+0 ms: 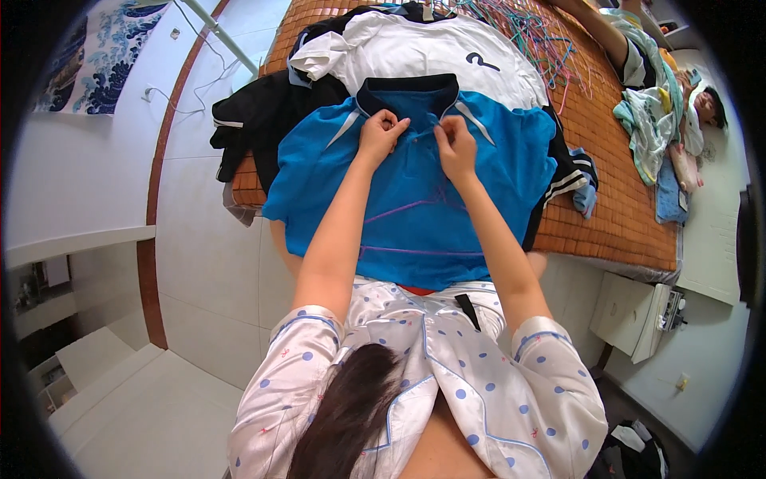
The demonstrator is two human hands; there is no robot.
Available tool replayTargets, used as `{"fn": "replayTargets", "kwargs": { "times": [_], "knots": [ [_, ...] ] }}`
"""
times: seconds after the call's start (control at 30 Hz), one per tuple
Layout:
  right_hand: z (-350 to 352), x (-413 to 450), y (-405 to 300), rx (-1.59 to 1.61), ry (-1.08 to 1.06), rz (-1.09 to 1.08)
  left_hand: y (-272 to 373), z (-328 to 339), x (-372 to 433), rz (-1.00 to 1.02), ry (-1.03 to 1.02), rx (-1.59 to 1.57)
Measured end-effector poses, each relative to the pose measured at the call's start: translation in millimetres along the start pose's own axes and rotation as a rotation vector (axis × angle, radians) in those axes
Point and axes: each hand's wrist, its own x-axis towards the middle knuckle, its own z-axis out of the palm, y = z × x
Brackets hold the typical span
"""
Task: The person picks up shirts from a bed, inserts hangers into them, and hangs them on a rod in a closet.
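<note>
A blue polo shirt (401,173) with a dark collar lies spread over my lap and the bed's edge, front side up. My left hand (380,138) pinches the shirt front just below the left side of the collar. At the other side of the neck opening, my right hand (456,143) has its fingers curled on the placket edge. A purple wire hanger (419,251) rests on the lower part of the shirt. Beyond the collar lies a white T-shirt (419,48) with a black mark, on top of black garments (269,108).
Many coloured hangers (538,42) are heaped on the bed's brown tile mat (610,221). A person (694,120) lies at the far right beside a light patterned blanket (646,126). A small white cabinet (628,311) stands right of the bed; a pale green pole (221,33) rises at the left.
</note>
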Motion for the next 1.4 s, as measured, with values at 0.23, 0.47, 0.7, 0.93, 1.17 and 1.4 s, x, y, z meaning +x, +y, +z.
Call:
{"fn": "replayTargets", "kwargs": {
  "times": [0.23, 0.47, 0.7, 0.93, 1.17, 1.4],
  "knots": [
    [-55, -49, 13, 0.043, 0.152, 0.153, -10, -3, 3, 0.071, -0.035, -0.072],
    [-71, -68, 6, -0.339, 0.155, 0.231, -7, -3, -2, 0.041, -0.037, -0.251],
    [-82, -90, -14, -0.409, -0.242, 0.558, -12, -2, -38, 0.201, 0.163, 0.001],
    [-75, -101, -42, -0.267, -0.406, 0.240, -13, -9, -92, 0.114, 0.190, 0.209],
    [-136, -42, -72, 0.053, -0.028, 0.146, 42, -18, -65, 0.271, 0.525, 0.590],
    [-124, 31, -123, 0.400, 0.086, -0.123, 40, -20, -26, 0.039, 0.526, 0.825]
  ]
}}
